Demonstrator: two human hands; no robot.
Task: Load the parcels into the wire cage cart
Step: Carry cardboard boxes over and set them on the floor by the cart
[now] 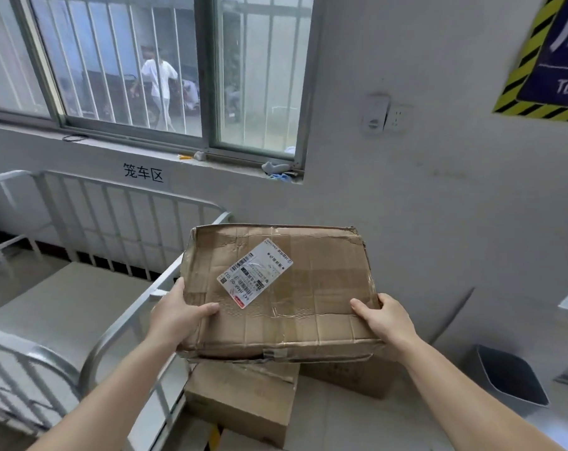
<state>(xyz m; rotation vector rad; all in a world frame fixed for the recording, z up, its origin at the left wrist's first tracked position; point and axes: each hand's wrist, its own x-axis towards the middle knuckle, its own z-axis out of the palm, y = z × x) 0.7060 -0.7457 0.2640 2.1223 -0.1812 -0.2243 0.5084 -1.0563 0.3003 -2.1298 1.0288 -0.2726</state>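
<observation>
Under the parcel [308,307], left hand [175,312] and right hand [385,317] fingers unseen.

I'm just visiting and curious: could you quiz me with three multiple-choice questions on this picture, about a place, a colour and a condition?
1. Where is the wire cage cart relative to the held parcel? A left; B right; C above.
2. The parcel's label is mainly: A green; B white; C black.
3. The parcel is: A open-flapped; B torn in half; C creased, taped shut.
Answers: 1 A, it stands left of the parcel. 2 B, white paper, dark print. 3 C, the left hand and right hand grip its dented, taped top.
</observation>
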